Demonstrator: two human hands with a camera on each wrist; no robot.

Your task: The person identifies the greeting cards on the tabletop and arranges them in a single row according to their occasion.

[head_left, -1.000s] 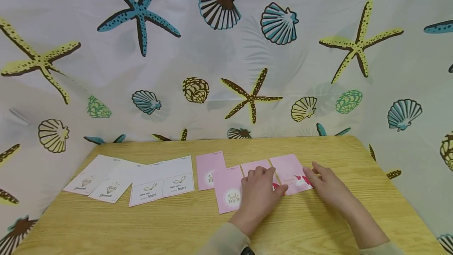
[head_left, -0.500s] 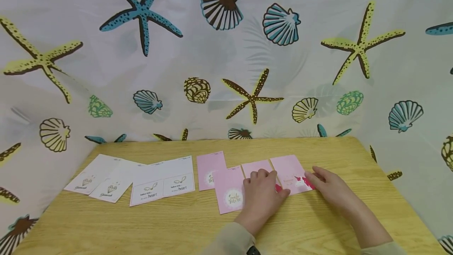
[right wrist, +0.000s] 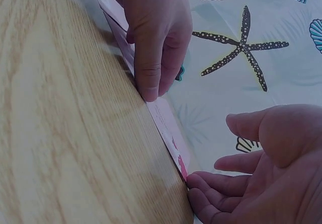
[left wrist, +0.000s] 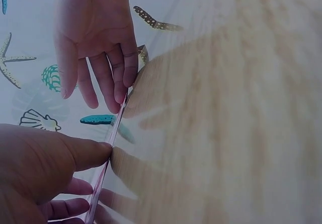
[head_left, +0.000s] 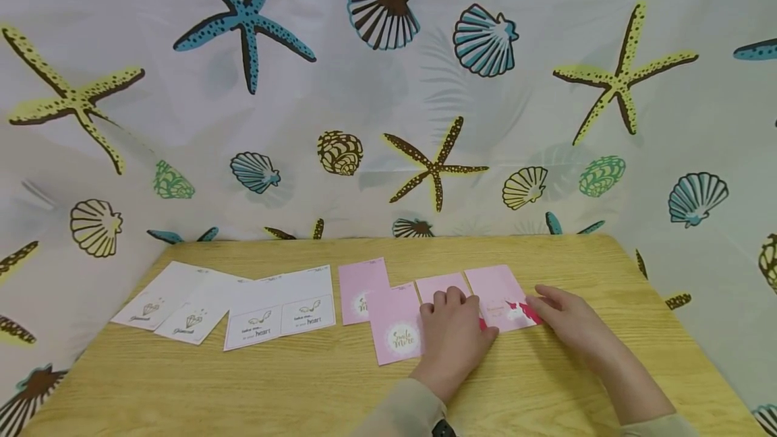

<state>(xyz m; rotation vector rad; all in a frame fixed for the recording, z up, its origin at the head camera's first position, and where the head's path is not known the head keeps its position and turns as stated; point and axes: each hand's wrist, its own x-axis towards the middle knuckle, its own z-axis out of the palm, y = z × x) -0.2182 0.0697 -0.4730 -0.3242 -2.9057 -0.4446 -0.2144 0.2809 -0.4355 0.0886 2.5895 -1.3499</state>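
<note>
My left hand [head_left: 452, 336] rests over a pink card [head_left: 438, 283], covering most of its lower part. Its thumb reaches to the lower left corner of another pink card [head_left: 490, 283], printed with a red and white figure. At that card's lower right edge are the fingertips of my right hand [head_left: 564, 319], fingers extended and thumb apart, as the right wrist view shows with the hand [right wrist: 271, 163] palm up. A pink "Smile More" card [head_left: 388, 312] lies left of my left hand, overlapping a similar pink card [head_left: 359, 275] behind it.
Further left on the wooden table [head_left: 291, 390] lie two white cards with wings [head_left: 260, 317] and two with diamonds [head_left: 193, 319], overlapping in pairs. A white curtain [head_left: 388, 93] printed with shells and starfish hangs behind the table and along its sides.
My left hand has shifted slightly right over the pink card, while my right hand stays at the right card's edge. The head view has drifted a little; the cards keep their arrangement.
</note>
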